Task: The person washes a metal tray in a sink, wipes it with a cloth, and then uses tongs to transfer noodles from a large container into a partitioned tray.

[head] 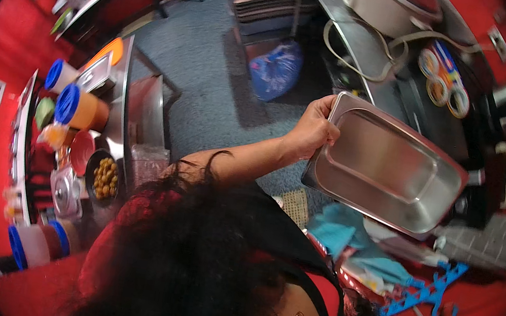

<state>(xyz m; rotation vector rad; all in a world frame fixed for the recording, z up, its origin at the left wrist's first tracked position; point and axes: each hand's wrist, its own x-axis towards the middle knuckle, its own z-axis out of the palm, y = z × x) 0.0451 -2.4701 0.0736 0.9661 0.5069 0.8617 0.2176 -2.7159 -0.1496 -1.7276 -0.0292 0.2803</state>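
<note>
My left hand (312, 130) grips the short left rim of a deep rectangular stainless-steel food pan (381, 163). The pan is tilted, so its bare metal inside faces the camera. It is held up in front of the black counter on the right, above a light blue cloth (337, 229). My right hand is out of view. Dark hair covers much of the lower middle of the picture.
On the left steel table (122, 93) stand blue-lidded containers (91, 110) and a dark pan of small round yellowish food (105, 179). A rack (295, 15) stands over a blue bag (276, 72). A large cooker (388, 8), its cord and tape rolls (436, 91) lie at right.
</note>
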